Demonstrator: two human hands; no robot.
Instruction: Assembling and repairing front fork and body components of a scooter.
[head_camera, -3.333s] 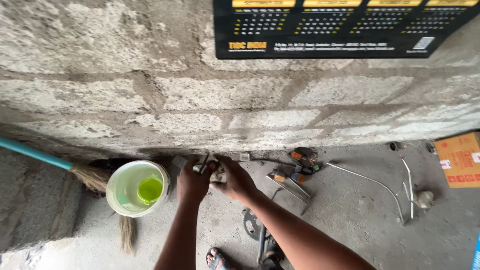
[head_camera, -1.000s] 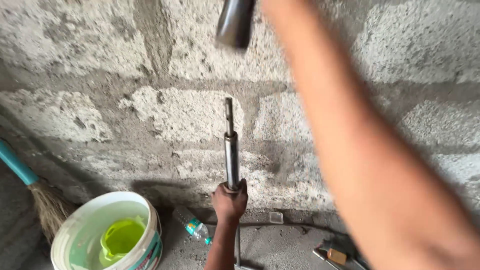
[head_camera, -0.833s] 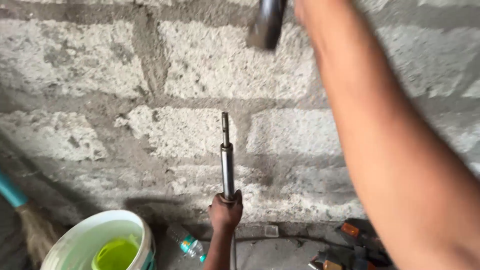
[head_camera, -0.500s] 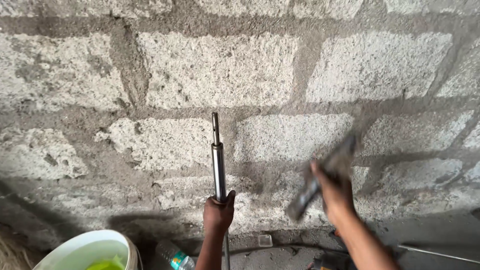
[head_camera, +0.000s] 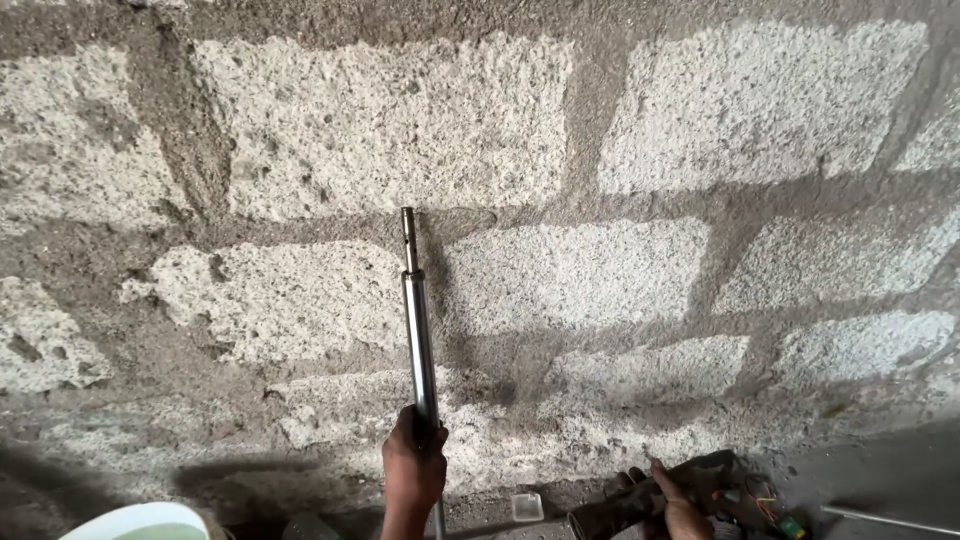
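My left hand (head_camera: 414, 468) is wrapped around the lower part of a long shiny steel rod (head_camera: 417, 320). The rod stands upright against a rough grey block wall (head_camera: 560, 280), and its narrow tip touches a mortar joint. My right hand (head_camera: 678, 508) is low at the bottom edge. It is closed on a dark hammer (head_camera: 632, 508) whose head lies near the floor. Part of the right hand is cut off by the frame.
A white bucket rim (head_camera: 140, 518) shows at the bottom left. A small clear square piece (head_camera: 527, 506) lies at the wall's foot. Dark tools with coloured wires (head_camera: 765, 497) and a thin metal bar (head_camera: 890, 520) lie on the floor at right.
The hammer, raised high a second ago, has swung down to the floor at lower right. The view has tilted up the wall, and the bucket has slid almost out of sight. The rod stays upright.
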